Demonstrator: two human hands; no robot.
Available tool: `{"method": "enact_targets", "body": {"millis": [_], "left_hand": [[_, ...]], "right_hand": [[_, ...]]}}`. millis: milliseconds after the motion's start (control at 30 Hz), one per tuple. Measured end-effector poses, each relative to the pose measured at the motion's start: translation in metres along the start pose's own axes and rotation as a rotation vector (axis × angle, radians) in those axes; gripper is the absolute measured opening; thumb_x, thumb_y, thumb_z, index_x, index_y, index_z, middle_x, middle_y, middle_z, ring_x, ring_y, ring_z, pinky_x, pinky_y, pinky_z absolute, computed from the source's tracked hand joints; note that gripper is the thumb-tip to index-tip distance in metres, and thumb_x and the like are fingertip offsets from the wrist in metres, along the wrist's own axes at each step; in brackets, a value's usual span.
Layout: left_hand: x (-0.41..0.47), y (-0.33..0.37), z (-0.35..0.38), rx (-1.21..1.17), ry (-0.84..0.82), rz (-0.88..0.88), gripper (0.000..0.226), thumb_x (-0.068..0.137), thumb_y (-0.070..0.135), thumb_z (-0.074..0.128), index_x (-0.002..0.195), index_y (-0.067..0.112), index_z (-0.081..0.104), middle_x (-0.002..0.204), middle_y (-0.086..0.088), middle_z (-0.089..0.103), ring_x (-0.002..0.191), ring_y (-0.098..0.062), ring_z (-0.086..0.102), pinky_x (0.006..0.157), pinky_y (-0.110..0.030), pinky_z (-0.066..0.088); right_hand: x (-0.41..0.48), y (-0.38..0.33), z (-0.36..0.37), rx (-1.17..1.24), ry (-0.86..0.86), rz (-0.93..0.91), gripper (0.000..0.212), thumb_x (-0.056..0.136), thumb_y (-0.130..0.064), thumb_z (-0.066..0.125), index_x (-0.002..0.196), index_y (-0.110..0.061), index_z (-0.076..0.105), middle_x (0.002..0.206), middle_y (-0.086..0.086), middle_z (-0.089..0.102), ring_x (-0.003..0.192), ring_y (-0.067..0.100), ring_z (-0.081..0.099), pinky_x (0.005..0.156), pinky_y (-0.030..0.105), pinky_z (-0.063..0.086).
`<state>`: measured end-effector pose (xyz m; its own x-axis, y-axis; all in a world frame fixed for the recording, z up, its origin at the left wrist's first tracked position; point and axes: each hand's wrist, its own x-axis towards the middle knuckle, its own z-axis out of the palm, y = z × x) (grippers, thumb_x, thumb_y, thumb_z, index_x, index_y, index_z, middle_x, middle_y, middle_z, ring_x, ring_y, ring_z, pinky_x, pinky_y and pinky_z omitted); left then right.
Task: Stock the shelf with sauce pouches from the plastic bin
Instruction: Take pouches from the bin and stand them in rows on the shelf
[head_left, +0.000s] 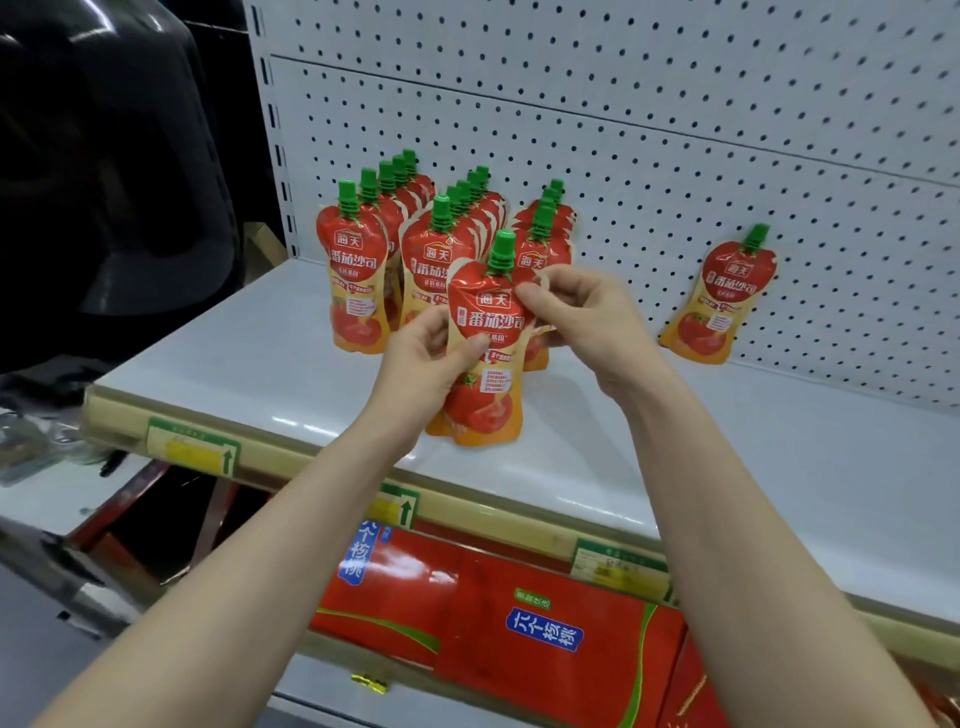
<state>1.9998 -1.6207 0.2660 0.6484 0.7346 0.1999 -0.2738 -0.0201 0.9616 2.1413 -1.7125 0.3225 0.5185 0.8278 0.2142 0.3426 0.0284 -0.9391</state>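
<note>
A tomato sauce pouch (485, 353) with a green spout cap is held upright over the front part of the white shelf (249, 358), its base at or just above the shelf; contact cannot be told. The left hand (426, 364) grips the pouch's left edge, thumb pressed across the front. The right hand (576, 317) pinches the pouch's upper right corner between thumb and fingertips. A second pouch appears to sit directly behind the held one, partly hidden.

Behind it, three rows of standing pouches (441, 228) run back toward the pegboard back panel (675, 130); the left and middle rows look about five or six deep, the right row shorter. One lone pouch (719, 299) leans against the panel, well apart to the right.

Stocking appears partly done: the left portion holds product, while the shelf's right side is mostly bare. The held pouch most plausibly extends the right row forward. The plastic bin is not in view, so the remaining stock cannot be judged. Below, red cartons (519, 618) fill the lower shelf.
</note>
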Motion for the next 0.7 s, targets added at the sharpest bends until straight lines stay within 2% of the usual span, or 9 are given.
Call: {"method": "enact_targets", "body": {"millis": [67, 133, 300, 433, 533, 633, 700], "left_hand": [[0.001, -0.001, 0.002, -0.001, -0.026, -0.009, 0.029, 0.089, 0.01, 0.064, 0.117, 0.015, 0.061, 0.108, 0.004, 0.072, 0.1, -0.008, 0.069, 0.08, -0.021, 0.055], [0.003, -0.003, 0.003, 0.008, -0.054, -0.021, 0.031, 0.089, 0.012, 0.065, 0.12, 0.015, 0.061, 0.111, 0.003, 0.071, 0.103, -0.009, 0.068, 0.085, -0.023, 0.056], [0.009, -0.011, 0.001, 0.089, -0.054, -0.044, 0.032, 0.088, 0.013, 0.067, 0.119, 0.013, 0.061, 0.112, 0.0, 0.07, 0.105, -0.011, 0.066, 0.09, -0.028, 0.055], [0.011, -0.026, -0.008, 0.312, -0.026, -0.064, 0.034, 0.09, 0.018, 0.066, 0.123, 0.016, 0.062, 0.114, 0.003, 0.068, 0.107, -0.011, 0.063, 0.094, -0.032, 0.053], [0.012, -0.035, -0.009, 0.462, -0.052, -0.094, 0.04, 0.092, 0.021, 0.062, 0.131, 0.018, 0.057, 0.126, 0.003, 0.062, 0.112, -0.014, 0.06, 0.091, -0.026, 0.048], [0.013, -0.04, -0.003, 0.558, -0.078, -0.097, 0.048, 0.094, 0.02, 0.059, 0.14, 0.019, 0.047, 0.135, 0.001, 0.055, 0.115, -0.013, 0.055, 0.088, -0.023, 0.04], [0.014, -0.04, 0.002, 0.597, -0.092, -0.092, 0.05, 0.095, 0.02, 0.056, 0.143, 0.021, 0.043, 0.137, 0.001, 0.053, 0.112, -0.01, 0.052, 0.087, -0.023, 0.038]], "right_hand": [[-0.001, -0.003, -0.005, 0.035, 0.012, 0.042, 0.015, 0.094, -0.018, 0.065, 0.083, -0.008, 0.068, 0.081, 0.0, 0.073, 0.07, 0.009, 0.068, 0.05, 0.022, 0.052], [-0.002, -0.004, -0.009, 0.052, 0.004, 0.094, 0.015, 0.094, -0.02, 0.065, 0.08, -0.016, 0.069, 0.081, -0.001, 0.073, 0.066, 0.007, 0.067, 0.046, 0.018, 0.047], [0.006, 0.002, -0.012, 0.094, 0.048, 0.137, 0.011, 0.093, -0.019, 0.066, 0.091, -0.009, 0.072, 0.082, 0.0, 0.075, 0.072, 0.009, 0.072, 0.061, 0.024, 0.061], [0.018, 0.007, -0.018, 0.072, 0.18, 0.064, 0.01, 0.093, -0.018, 0.065, 0.087, -0.013, 0.073, 0.08, 0.0, 0.075, 0.07, 0.011, 0.069, 0.066, 0.027, 0.06], [0.03, 0.019, -0.019, 0.034, 0.259, 0.032, 0.011, 0.093, -0.021, 0.066, 0.088, -0.015, 0.074, 0.088, 0.008, 0.076, 0.077, 0.02, 0.068, 0.069, 0.03, 0.06], [0.037, 0.03, -0.016, 0.046, 0.278, 0.033, 0.013, 0.093, -0.022, 0.066, 0.095, -0.013, 0.075, 0.091, 0.006, 0.077, 0.081, 0.02, 0.07, 0.074, 0.034, 0.06], [0.039, 0.034, -0.013, 0.071, 0.282, 0.034, 0.018, 0.094, -0.022, 0.065, 0.102, -0.008, 0.074, 0.094, 0.005, 0.076, 0.083, 0.02, 0.071, 0.073, 0.032, 0.061]]}}
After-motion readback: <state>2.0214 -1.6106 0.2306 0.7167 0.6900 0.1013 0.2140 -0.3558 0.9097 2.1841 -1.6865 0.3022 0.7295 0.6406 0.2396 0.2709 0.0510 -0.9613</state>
